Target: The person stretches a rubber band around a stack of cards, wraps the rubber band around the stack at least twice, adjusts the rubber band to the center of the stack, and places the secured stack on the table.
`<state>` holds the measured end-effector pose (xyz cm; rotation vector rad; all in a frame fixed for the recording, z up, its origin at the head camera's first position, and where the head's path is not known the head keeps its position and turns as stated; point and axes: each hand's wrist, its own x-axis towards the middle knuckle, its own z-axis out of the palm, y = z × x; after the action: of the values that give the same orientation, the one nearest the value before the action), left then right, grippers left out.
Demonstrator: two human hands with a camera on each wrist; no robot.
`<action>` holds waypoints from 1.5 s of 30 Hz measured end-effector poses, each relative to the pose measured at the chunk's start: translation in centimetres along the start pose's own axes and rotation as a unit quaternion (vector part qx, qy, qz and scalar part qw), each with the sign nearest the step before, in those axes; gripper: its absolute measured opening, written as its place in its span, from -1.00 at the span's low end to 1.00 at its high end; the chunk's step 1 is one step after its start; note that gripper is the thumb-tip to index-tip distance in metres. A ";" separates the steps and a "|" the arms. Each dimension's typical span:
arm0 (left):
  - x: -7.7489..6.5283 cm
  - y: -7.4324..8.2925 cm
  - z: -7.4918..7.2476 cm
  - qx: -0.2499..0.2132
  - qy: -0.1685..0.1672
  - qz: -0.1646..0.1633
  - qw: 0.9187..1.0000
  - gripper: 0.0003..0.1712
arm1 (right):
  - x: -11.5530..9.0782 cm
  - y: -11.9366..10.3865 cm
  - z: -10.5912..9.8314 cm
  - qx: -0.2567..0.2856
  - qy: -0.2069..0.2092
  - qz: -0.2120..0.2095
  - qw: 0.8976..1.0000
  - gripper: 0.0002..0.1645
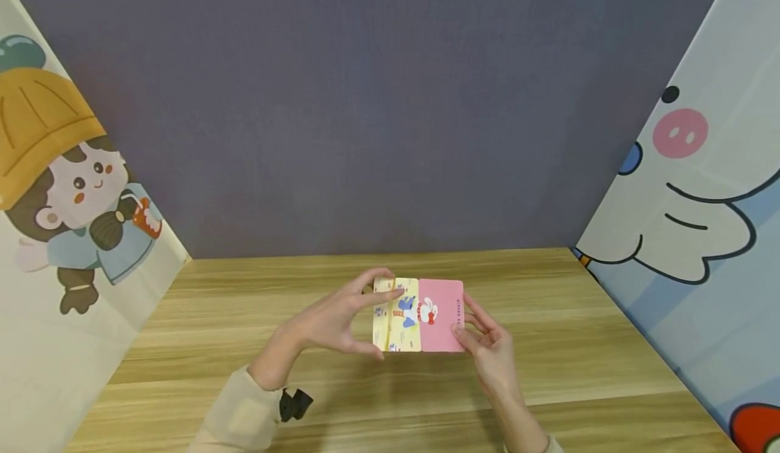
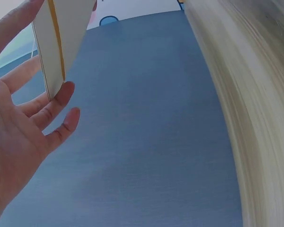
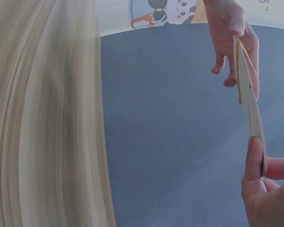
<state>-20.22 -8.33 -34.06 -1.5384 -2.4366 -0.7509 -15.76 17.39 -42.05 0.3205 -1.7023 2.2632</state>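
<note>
A small notebook (image 1: 441,304) is spread out above the table, its pink half with a white rabbit on the right and its yellow patterned half on the left. A yellow elastic band (image 2: 57,42) runs across the yellow half. My right hand (image 1: 490,348) pinches the pink half at its right edge, thumb on the near face and fingers behind. My left hand (image 1: 332,317) spans the yellow half, thumb at the lower edge, one finger across the face and others at the upper edge. In the right wrist view the notebook (image 3: 251,113) appears thin and edge-on between both hands.
A wood-grain table (image 1: 244,304) lies under the hands. Behind it stands a dark grey-blue wall panel (image 1: 378,114). Cartoon-printed panels flank it, a child in a yellow hat (image 1: 85,175) on the left and a white pig-nosed figure (image 1: 719,189) on the right.
</note>
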 end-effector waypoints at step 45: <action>-1.8 2.2 2.9 -0.018 0.206 -0.096 0.974 -0.16 | 2.0 10.0 -6.7 0.010 0.039 0.041 0.998 -0.20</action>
<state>-17.08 -7.59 -36.49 -1.0323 -2.2808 -1.0357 -21.23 21.42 -52.18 0.1663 -1.6846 2.3195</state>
